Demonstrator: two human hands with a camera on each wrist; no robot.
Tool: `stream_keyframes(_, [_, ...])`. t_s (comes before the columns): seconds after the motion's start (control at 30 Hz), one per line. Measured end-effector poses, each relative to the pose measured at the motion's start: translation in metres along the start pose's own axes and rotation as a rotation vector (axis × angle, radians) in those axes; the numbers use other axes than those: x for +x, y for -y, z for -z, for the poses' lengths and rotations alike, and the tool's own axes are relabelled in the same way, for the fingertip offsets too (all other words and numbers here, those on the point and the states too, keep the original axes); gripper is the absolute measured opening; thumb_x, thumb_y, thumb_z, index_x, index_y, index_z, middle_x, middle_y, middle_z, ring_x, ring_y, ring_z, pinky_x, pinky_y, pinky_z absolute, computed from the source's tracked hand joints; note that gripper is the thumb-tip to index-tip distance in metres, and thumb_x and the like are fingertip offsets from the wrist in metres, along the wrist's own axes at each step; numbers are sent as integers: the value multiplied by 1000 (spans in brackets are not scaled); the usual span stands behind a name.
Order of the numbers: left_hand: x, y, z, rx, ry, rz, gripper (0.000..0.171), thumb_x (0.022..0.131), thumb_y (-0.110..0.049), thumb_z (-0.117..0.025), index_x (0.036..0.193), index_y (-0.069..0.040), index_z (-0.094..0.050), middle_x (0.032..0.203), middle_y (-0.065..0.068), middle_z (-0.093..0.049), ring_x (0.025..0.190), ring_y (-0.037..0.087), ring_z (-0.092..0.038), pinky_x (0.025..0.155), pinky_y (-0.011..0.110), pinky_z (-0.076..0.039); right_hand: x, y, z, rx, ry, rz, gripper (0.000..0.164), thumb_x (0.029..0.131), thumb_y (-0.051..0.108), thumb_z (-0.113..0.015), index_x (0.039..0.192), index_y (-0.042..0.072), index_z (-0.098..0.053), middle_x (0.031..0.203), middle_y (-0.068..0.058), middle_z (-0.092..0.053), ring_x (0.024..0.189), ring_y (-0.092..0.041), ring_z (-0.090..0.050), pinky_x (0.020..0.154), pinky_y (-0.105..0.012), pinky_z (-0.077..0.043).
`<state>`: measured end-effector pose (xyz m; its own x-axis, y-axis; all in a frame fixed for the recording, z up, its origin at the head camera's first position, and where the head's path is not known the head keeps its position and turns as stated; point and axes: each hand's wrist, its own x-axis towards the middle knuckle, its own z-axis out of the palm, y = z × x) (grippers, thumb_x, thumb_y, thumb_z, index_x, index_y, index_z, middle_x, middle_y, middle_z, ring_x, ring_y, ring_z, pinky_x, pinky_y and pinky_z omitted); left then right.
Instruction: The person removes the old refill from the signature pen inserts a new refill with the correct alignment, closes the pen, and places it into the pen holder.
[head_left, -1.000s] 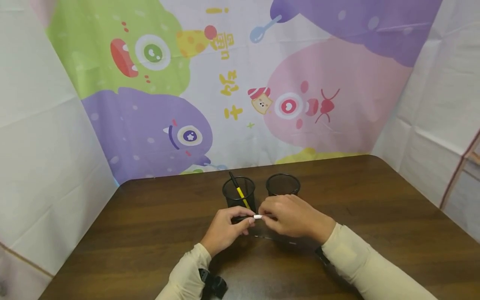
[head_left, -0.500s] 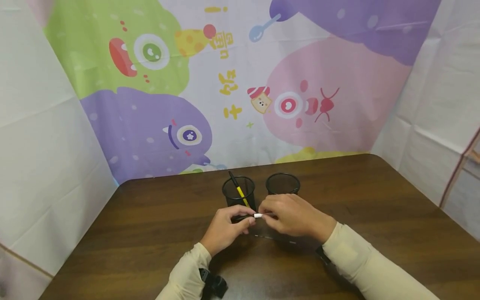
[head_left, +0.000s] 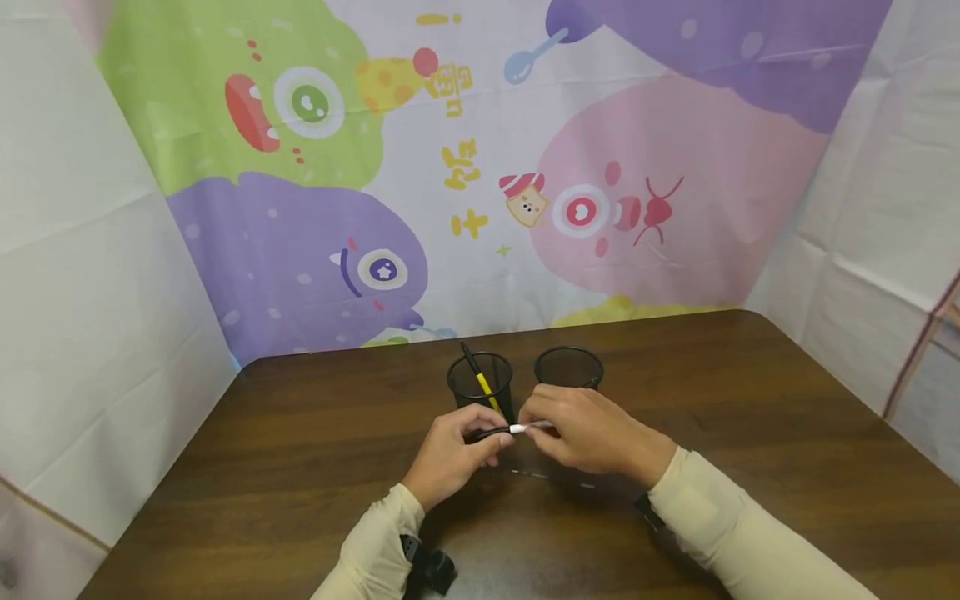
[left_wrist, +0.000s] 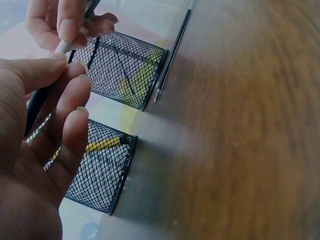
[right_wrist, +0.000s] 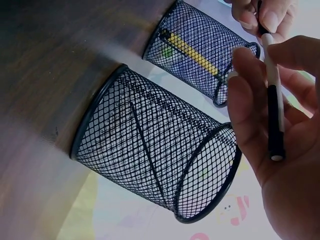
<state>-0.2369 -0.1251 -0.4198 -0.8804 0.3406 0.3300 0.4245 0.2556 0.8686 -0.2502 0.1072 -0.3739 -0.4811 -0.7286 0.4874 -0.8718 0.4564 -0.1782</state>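
Cartoon monsters fill the backdrop behind my brown table (head_left: 300,467). From the left: my left hand (head_left: 450,458) curls around a black cap (head_left: 483,434), my right hand (head_left: 592,433) pinches the white-tipped pen (head_left: 525,428), and the two meet just in front of two mesh cups. The left cup (head_left: 480,385) holds a yellow pen (head_left: 483,383); the right cup (head_left: 567,368) looks empty, though mesh blurs it. I judge the parts should stay in line, pushed straight, with no twisting.
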Motion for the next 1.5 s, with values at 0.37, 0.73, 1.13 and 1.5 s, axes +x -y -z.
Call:
stream_keyframes(0.37, [2,1,-1,-98,-16,33,14,94,-10,-72,106,-3,-71,92,17,-72,66,20,-66,61,32,-58,-1,-2,-1,41,-25,-4,10,90,8,-71,99,13,-70,93,6,-59,72,-2,-52,63,-20,-49])
stream_keyframes(0.73, [1,2,2,-100,-21,28,22,94,-16,-72,112,-3,-72,91,12,-70,65,20,-67,62,33,-58,-1,-3,-3,43,-13,4,11,92,7,-70,102,13,-70,96,6,-60,77,-3,-55,67,-21,-51])
stream_keyframes(1.13, [1,2,1,-143,-13,0,23,98,-13,-67,117,-1,-69,97,13,-74,67,19,-66,63,33,-58,-1,-3,-3,25,-13,-11,6,94,12,-70,100,14,-71,93,9,-62,75,-2,-55,66,-24,-50])
stream_keyframes(1.5, [0,3,1,-127,-33,5,18,95,-13,-71,112,-5,-70,98,12,-74,67,21,-66,63,36,-58,-1,-1,-2,-17,6,-30,8,98,19,-65,101,15,-73,92,11,-63,73,-2,-54,65,-24,-50])
